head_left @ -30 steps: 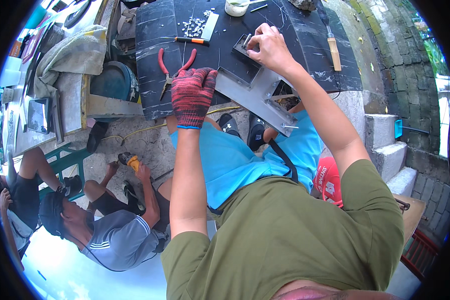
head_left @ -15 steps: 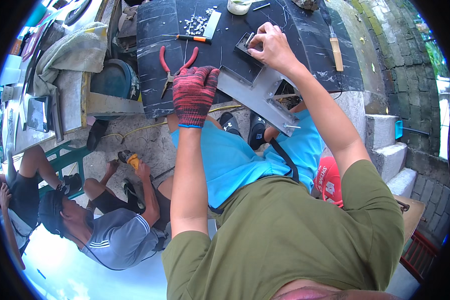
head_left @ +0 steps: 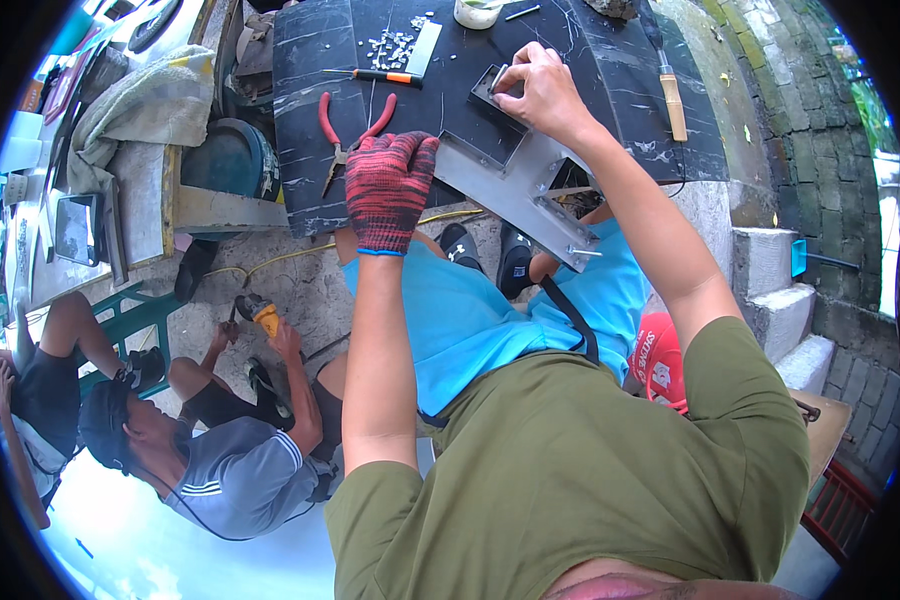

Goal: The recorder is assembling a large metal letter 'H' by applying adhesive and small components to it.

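A grey welded metal frame [head_left: 510,200] lies across the near edge of the black table, with a dark rectangular box section [head_left: 482,142] at its far end. Red-and-black knit covers my left hand [head_left: 390,190]; its curled fingers hold the frame's left edge. My bare right hand [head_left: 542,95] is pinched over the top of the box section, on what looks like a short metal bolt, mostly hidden by the fingers. Another bolt [head_left: 583,252] sticks out of the frame's near end. Red-handled pliers [head_left: 338,155] lie open beside my glove.
On the black table [head_left: 315,95] are an orange-and-black screwdriver [head_left: 388,77], several small metal pieces [head_left: 390,48], a white cup [head_left: 478,12] and a wooden-handled tool [head_left: 673,108]. A person [head_left: 220,470] crouches at left with a yellow power tool [head_left: 267,318]. A red helmet-like object [head_left: 658,360] is beside me.
My right hand's fingers have shifted slightly, down over the bolt, which shows less. My left hand and the metal frame stay where they were.
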`<state>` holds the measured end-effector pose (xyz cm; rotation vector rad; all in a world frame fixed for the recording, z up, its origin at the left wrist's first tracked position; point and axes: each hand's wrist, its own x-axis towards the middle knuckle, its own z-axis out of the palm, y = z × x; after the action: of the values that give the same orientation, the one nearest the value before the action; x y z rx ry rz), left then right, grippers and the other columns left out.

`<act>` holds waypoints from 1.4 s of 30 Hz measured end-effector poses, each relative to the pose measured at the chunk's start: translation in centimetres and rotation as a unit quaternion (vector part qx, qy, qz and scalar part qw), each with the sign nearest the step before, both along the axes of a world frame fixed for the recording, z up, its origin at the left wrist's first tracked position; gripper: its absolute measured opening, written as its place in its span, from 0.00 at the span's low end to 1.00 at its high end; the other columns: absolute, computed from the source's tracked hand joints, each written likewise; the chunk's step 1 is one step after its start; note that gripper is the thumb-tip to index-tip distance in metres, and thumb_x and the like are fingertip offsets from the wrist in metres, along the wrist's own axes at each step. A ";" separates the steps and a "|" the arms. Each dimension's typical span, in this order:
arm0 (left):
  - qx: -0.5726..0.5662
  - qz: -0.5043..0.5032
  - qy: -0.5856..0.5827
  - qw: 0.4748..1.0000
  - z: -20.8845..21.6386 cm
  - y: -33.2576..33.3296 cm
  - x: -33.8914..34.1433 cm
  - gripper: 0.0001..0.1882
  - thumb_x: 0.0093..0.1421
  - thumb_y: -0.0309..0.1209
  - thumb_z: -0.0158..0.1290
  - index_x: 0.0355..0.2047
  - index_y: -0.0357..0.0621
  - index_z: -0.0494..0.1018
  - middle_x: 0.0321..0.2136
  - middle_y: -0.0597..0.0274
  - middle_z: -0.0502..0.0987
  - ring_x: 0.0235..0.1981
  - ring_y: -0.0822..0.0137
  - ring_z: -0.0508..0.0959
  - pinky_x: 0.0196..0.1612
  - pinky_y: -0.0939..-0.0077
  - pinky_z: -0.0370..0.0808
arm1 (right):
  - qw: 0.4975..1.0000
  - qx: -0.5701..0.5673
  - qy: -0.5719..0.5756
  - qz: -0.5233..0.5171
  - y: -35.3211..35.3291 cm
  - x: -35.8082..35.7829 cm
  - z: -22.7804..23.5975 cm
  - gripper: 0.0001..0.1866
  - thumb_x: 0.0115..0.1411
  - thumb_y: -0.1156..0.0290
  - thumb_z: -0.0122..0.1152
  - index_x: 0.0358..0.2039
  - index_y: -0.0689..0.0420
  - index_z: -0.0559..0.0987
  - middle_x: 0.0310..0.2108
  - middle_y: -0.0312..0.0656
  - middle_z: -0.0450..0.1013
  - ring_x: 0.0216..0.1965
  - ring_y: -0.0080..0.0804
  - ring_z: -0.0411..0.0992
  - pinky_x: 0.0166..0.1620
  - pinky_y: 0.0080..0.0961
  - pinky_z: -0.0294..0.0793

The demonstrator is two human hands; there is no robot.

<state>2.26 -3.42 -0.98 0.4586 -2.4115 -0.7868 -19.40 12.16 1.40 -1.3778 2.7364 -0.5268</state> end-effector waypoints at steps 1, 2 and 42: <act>-0.006 0.004 0.009 1.000 0.0 0.0 0.0 0.09 0.60 0.36 0.64 0.35 0.46 0.85 0.29 0.55 0.83 0.39 0.52 0.81 0.50 0.57 0.76 | 1.000 -0.018 0.008 -0.004 0.0 0.0 -0.2 0.09 0.53 0.62 0.73 0.33 0.50 0.90 0.46 0.42 0.72 0.52 0.42 0.69 0.58 0.39 0.68; -0.012 0.008 0.018 1.000 -0.1 0.0 -0.1 0.09 0.60 0.38 0.63 0.34 0.47 0.85 0.28 0.56 0.82 0.36 0.53 0.81 0.49 0.57 0.76 | 0.999 -0.035 0.016 -0.007 0.0 0.0 -0.3 0.09 0.53 0.62 0.73 0.33 0.50 0.90 0.46 0.42 0.72 0.52 0.42 0.69 0.58 0.39 0.68; -0.002 -0.006 0.016 1.000 -0.3 -0.2 0.0 0.09 0.59 0.38 0.64 0.35 0.47 0.85 0.29 0.54 0.83 0.37 0.52 0.82 0.52 0.58 0.76 | 0.994 -0.089 -0.005 -0.062 1.4 0.0 1.1 0.12 0.53 0.58 0.76 0.32 0.51 0.89 0.46 0.45 0.74 0.52 0.45 0.71 0.56 0.41 0.70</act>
<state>2.23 -3.67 -1.31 0.4271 -2.3870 -0.7892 -19.37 13.54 2.49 -1.2363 2.8405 -0.8014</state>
